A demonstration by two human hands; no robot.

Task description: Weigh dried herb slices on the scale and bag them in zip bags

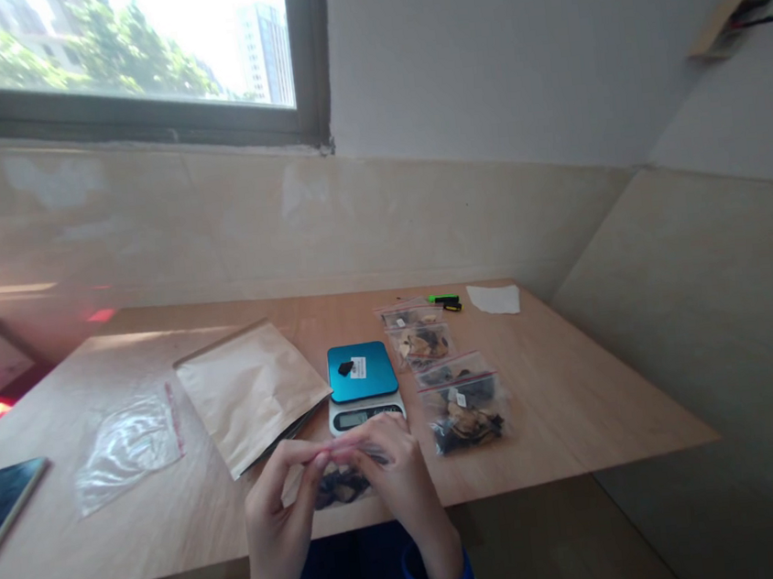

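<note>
My left hand (282, 496) and my right hand (395, 464) both pinch the top edge of a clear zip bag (344, 486) with dark dried pieces in it. The bag is at the table's near edge, partly hidden by my fingers. Just beyond it stands a kitchen scale (360, 373) with a blue platform and a small display, which my right hand partly overlaps. A small black piece (346, 367) and a white label lie on the platform. To the right, filled zip bags (467, 415) of dried dark and tan slices rest on the table.
Brown paper bags (251, 387) lie stacked left of the scale. Further left are an empty clear bag (130, 445) and a phone (1, 505). At the back are more filled bags (420, 341), a green-and-black tool (444, 301) and white paper (494, 298).
</note>
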